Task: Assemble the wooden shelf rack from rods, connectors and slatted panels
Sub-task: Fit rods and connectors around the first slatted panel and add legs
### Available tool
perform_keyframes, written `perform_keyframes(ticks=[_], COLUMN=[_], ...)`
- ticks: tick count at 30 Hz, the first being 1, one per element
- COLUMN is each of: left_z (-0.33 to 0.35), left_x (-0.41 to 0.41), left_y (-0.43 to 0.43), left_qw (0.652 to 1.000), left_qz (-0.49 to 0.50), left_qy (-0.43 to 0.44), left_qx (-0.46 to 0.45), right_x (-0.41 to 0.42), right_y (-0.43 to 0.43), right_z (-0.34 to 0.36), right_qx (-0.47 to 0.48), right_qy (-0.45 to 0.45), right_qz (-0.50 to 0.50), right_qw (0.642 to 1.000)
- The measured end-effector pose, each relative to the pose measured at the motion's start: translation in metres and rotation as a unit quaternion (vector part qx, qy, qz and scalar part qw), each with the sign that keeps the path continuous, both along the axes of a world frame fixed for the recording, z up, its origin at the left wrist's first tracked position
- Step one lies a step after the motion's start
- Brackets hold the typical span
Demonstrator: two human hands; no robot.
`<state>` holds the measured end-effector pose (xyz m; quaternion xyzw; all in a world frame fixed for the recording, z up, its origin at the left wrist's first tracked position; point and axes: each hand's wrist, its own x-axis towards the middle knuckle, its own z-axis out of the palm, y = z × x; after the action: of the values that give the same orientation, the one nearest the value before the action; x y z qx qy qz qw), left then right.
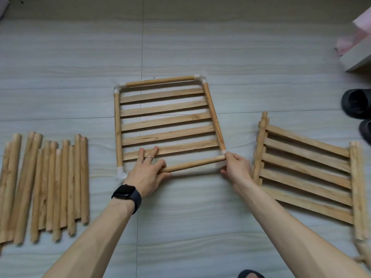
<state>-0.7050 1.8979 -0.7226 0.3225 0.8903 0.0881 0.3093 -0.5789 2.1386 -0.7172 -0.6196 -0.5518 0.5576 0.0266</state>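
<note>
Head view puts us over the floor (190, 217), with one shelf tier nearly framed. The slatted panel (166, 121) lies flat in the middle, with rods along its far, left and right sides and white connectors at the corners. Our left hand (147, 173) holds the front rod (192, 164) near its left end, thumb under it and two fingers straight on the nearest slat. Our right hand (236, 167) pinches the rod's right end at the near-right connector (224, 152). Both grips are narrow and closed on that rod.

The rod's left end is hidden under our hand and seems not yet in the near-left connector (120, 171). We judge this tier one joint short of closed. The loose rods (64, 187) at left and the spare slatted panels (309, 141) at right wait to be used.

Bare floor lies between the frame and both piles, and nearer to us. Dark slippers (356, 103) sit at the right edge, well apart.
</note>
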Motion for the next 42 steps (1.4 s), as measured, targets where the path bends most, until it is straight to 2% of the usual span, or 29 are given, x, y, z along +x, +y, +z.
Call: perform_keyframes(ticks=[3, 5, 8, 9, 10, 11, 12, 13, 14, 15, 17, 18, 20, 23, 26, 31, 35, 42], left_z=[0.000, 0.003, 0.004, 0.003, 0.003, 0.001, 0.000, -0.001, -0.001, -0.001, -0.002, -0.002, -0.005, -0.008, -0.010, -0.012, -0.013, -0.015], left_x=[-0.007, -0.014, -0.026, -0.028, -0.028, -0.029, -0.029, -0.028, -0.028, -0.028, -0.026, -0.025, -0.022, -0.015, -0.013, -0.014, -0.013, -0.011], left_y=[0.010, 0.012, 0.012, 0.012, 0.012, 0.012, 0.013, 0.014, 0.015, 0.016, 0.016, 0.014, 0.010, 0.008, 0.009, 0.009, 0.005, 0.005], left_qw=[1.000, 1.000, 0.999, 1.000, 1.000, 1.000, 1.000, 1.000, 1.000, 1.000, 1.000, 0.999, 1.000, 1.000, 0.999, 0.999, 0.999, 1.000], left_qz=[0.005, 0.009, 0.006, 0.002, -0.001, -0.002, 0.001, 0.004, 0.007, 0.009, 0.016, 0.019, 0.017, 0.023, 0.029, 0.020, 0.015, -0.004], left_qy=[-0.007, -0.017, -0.023, -0.022, -0.020, -0.018, -0.017, -0.017, -0.017, -0.017, -0.015, -0.013, -0.004, 0.009, 0.014, 0.019, 0.023, 0.027], left_qx=[-0.015, -0.004, 0.022, 0.023, 0.020, 0.018, 0.018, 0.019, 0.020, 0.021, 0.022, 0.022, 0.015, 0.015, 0.023, 0.018, 0.026, -0.007], right_x=[-0.013, -0.014, -0.005, -0.001, 0.003, 0.007, 0.010, 0.012, 0.012, 0.011, 0.005, 0.002, -0.002, -0.004, -0.006, -0.004, -0.002, -0.003], right_y=[0.001, 0.003, 0.006, 0.005, 0.004, 0.003, 0.001, -0.002, -0.005, -0.006, -0.002, 0.001, 0.009, 0.014, 0.009, 0.002, -0.002, -0.014], right_z=[0.003, 0.007, 0.007, 0.006, 0.003, -0.002, -0.008, -0.012, -0.013, -0.014, -0.009, -0.004, 0.001, 0.007, 0.007, 0.001, -0.009, -0.009], right_qx=[-0.131, -0.171, -0.207, -0.173, -0.095, 0.010, 0.119, 0.181, 0.194, 0.158, 0.015, -0.053, -0.109, -0.077, 0.008, 0.047, 0.001, -0.075], right_qy=[0.098, 0.132, 0.172, 0.152, 0.104, 0.031, -0.030, -0.050, -0.047, -0.022, 0.042, 0.086, 0.165, 0.203, 0.161, 0.140, 0.146, 0.088], right_qz=[-0.143, -0.168, -0.155, -0.120, -0.038, 0.061, 0.153, 0.190, 0.188, 0.138, -0.048, -0.134, -0.230, -0.196, -0.092, -0.103, -0.060, -0.112], right_qw=[0.976, 0.962, 0.950, 0.966, 0.989, 0.998, 0.981, 0.964, 0.962, 0.978, 0.998, 0.986, 0.953, 0.956, 0.983, 0.984, 0.988, 0.987])
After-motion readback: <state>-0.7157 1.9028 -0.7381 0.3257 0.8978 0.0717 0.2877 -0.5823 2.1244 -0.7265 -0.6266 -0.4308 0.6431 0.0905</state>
